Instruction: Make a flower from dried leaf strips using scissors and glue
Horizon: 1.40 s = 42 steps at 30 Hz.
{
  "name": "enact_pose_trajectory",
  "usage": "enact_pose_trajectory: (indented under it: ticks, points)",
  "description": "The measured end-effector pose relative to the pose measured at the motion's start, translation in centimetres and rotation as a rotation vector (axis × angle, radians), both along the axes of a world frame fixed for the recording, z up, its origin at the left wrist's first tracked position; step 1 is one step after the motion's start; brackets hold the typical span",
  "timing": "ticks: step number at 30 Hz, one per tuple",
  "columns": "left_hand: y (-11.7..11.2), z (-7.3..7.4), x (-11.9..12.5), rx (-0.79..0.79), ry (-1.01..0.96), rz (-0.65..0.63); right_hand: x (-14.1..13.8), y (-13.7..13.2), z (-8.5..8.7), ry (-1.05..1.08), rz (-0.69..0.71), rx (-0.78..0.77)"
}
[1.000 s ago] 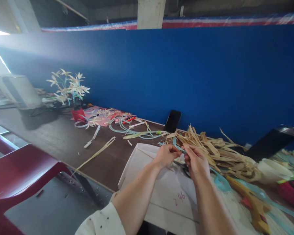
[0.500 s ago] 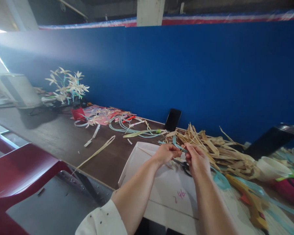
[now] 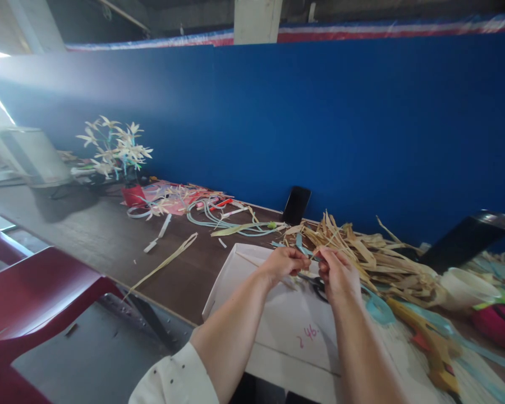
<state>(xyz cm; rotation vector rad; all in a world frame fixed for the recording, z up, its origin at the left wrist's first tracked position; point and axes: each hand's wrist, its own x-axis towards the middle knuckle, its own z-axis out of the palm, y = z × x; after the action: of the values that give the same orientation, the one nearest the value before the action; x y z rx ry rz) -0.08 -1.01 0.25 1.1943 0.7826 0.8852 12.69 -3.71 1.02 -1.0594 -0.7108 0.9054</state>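
Left hand [image 3: 283,264] and right hand [image 3: 335,273] meet above the white cardboard sheet [image 3: 278,320], fingertips pinched on a thin light-blue strip [image 3: 309,254] spanning the short gap between them. Strip sits at the fingertips, just in front of the dried-leaf pile [image 3: 370,261]; black scissors [image 3: 317,285] lie below the hands.

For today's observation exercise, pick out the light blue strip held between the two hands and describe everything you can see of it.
The light blue strip is a narrow, flat band, like dyed leaf or ribbon. Only a short length shows, bridging the gap between the left hand and the right hand, whose fingertips pinch it. It is held above the white board, in front of the heap of dried tan leaves. A blue end pokes up behind the left hand. How far it runs inside the hands is hidden.
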Motion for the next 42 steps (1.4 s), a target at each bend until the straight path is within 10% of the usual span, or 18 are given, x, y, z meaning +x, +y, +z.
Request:
enact_pose_trajectory:
  ticks: [16,42]
  points:
    - [-0.04,0.32,-0.93,-0.309,-0.277,-0.197,0.15,-0.23,0.15,0.054,0.196,0.007]
    - [0.0,0.04,-0.55,-0.147,-0.096,-0.05,-0.1,-0.48,0.63,0.046,0.123,-0.022]
